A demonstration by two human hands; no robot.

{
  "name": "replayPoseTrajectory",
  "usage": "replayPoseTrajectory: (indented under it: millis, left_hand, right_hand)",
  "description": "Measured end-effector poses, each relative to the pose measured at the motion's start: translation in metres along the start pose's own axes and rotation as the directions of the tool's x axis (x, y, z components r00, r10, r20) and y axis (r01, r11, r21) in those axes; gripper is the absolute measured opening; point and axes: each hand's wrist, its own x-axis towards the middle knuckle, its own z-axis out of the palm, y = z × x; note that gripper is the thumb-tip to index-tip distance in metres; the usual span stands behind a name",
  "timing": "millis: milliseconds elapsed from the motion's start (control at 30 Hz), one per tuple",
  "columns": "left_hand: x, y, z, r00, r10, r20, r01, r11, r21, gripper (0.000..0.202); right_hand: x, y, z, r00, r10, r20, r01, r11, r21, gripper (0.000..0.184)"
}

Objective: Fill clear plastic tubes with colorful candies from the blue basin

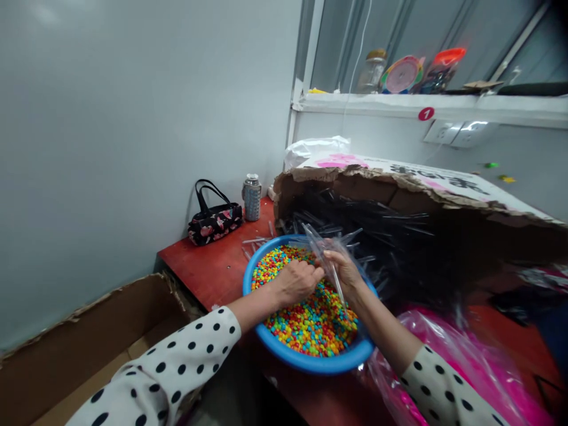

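Clear tubes [318, 244], more than one (they overlap, so we cannot give an exact number), slant above one blue basin [310, 363], clamped in the right hand [348, 275]. We see the left hand [296, 282] just beside them, its fingers curled together; we cannot tell whether they pinch anything. Two white sleeves [190, 355] with black dots run off the lower edge. The tubes look slim, straight, glossy and see-through. Beneath them the basin holds small candies [306, 331], too many for us to count, in red, yellow, green, orange and blue. Pink material [444, 343] under clear plastic lies to the right, blurred. Behind the basin, one torn carton [381, 189] holds more tubes, its depths too dark to make out. Farther back on the red table [208, 266] we find one floral handbag [217, 223] and one silvery flask [252, 200]. On the ledge [377, 102] we count one jar [373, 71], one pink disc [403, 75] and one orange-topped container [444, 65], its contents unclear.
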Motion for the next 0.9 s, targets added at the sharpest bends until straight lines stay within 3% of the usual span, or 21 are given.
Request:
replayPoseTrajectory:
  millis: [67,100,167,233,300,333,433,500,567,700,833,900]
  left_hand:
    - [-0.006,0.002,-0.006,0.982,-0.186,0.043,0.191,0.962,-0.195,0.014]
    - [-0.009,0.001,-0.009,0.948,-0.313,0.065,0.317,0.898,-0.306,0.016]
    - [-0.009,-0.001,-0.012,0.828,-0.538,0.155,0.529,0.662,-0.531,0.015]
    - [-0.005,-0.004,-0.013,0.704,-0.633,0.323,0.625,0.335,-0.705,0.014]
    - [-0.001,-0.005,-0.013,0.639,-0.616,0.46,0.63,0.077,-0.772,0.015]
    - [0.0,-0.006,-0.014,0.632,-0.609,0.479,0.616,0.02,-0.787,0.014]
    - [0.001,-0.007,-0.015,0.65,-0.674,0.35,0.527,0.067,-0.847,0.009]
    - [0.003,-0.009,-0.016,0.627,-0.737,0.253,0.457,0.084,-0.886,0.016]
    - [0.008,-0.012,-0.015,0.591,-0.772,0.233,0.397,0.026,-0.917,0.027]
    - [0.022,-0.011,-0.01,0.578,-0.769,0.273,0.302,-0.109,-0.947,0.04]
    - [0.031,-0.002,-0.008,0.527,-0.794,0.302,0.204,-0.227,-0.952,0.041]
    - [0.033,0.001,-0.01,0.497,-0.785,0.37,0.137,-0.35,-0.927,0.039]
  right_hand:
    - [0.002,-0.001,-0.001,0.999,0.009,-0.043,-0.007,0.998,0.063,0.038]
    - [0.002,-0.001,-0.001,0.998,0.016,-0.064,-0.01,0.995,0.094,0.038]
    - [0.003,-0.001,0.0,0.997,0.027,-0.07,-0.017,0.99,0.137,0.04]
    - [0.002,-0.001,0.0,0.997,0.038,-0.061,-0.029,0.989,0.142,0.042]
    - [0.001,-0.001,0.0,0.998,0.045,-0.048,-0.038,0.99,0.133,0.042]
    - [0.0,-0.001,0.0,0.998,0.047,-0.045,-0.041,0.991,0.128,0.042]
    - [-0.001,-0.002,-0.001,0.998,0.049,-0.041,-0.044,0.993,0.108,0.042]
    - [-0.002,-0.002,0.001,0.998,0.044,-0.036,-0.041,0.996,0.082,0.043]
    - [-0.004,-0.001,0.005,0.999,0.027,-0.037,-0.026,0.999,0.034,0.045]
    - [-0.008,0.006,0.009,0.995,-0.103,-0.01,0.1,0.984,-0.149,0.051]
    - [-0.009,0.012,0.007,0.951,-0.295,0.09,0.307,0.883,-0.354,0.044]
    - [-0.008,0.013,0.007,0.934,-0.331,0.13,0.355,0.835,-0.42,0.042]
